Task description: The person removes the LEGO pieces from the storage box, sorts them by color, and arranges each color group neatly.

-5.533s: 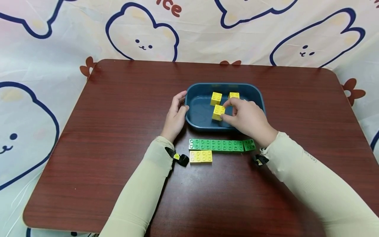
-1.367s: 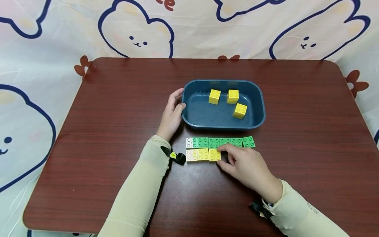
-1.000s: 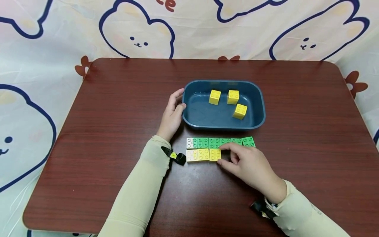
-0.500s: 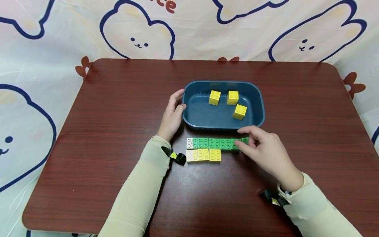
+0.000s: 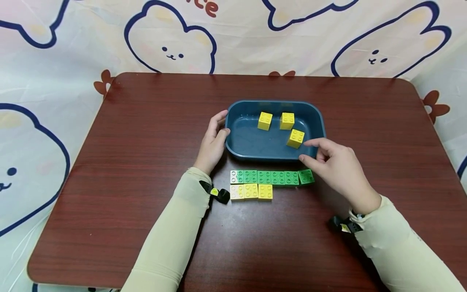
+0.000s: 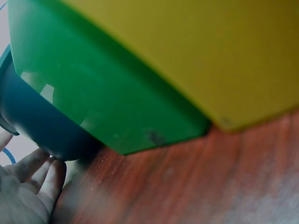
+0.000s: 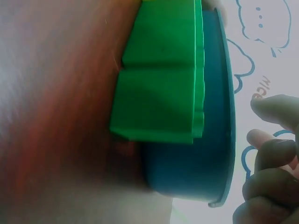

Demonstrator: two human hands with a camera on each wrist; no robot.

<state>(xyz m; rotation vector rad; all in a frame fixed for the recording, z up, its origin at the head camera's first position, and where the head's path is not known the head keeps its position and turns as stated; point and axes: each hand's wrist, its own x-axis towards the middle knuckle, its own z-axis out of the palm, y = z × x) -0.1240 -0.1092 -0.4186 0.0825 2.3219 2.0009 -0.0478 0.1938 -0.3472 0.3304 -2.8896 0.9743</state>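
My left hand [image 5: 211,148] touches the left end of a dark blue tray [image 5: 251,142], fingers and thumb against its outer wall; the left wrist view also shows these fingers [image 6: 52,179] at the wall. My right hand [image 5: 341,166] is over the tray's front right rim, holding nothing, thumb and index finger apart. Just left of that index fingertip sits a yellow toy brick [image 5: 295,138]. Two more yellow bricks lie farther back, one on the left [image 5: 264,121] and one on the right [image 5: 287,121]. Curled fingers [image 7: 268,186] appear in the right wrist view.
In front of the tray runs a row of several green bricks [image 5: 270,177], its rightmost brick [image 5: 306,177] slightly askew. Along its near left side stand three yellow bricks [image 5: 251,192] in line. Everything rests on a brown wooden table [image 5: 160,121], with a printed cloth [image 5: 248,40] behind.
A third yellow brick has come from the tray into the yellow row. My right hand has let go of it and moved up and right to the tray. The left hand stays put.
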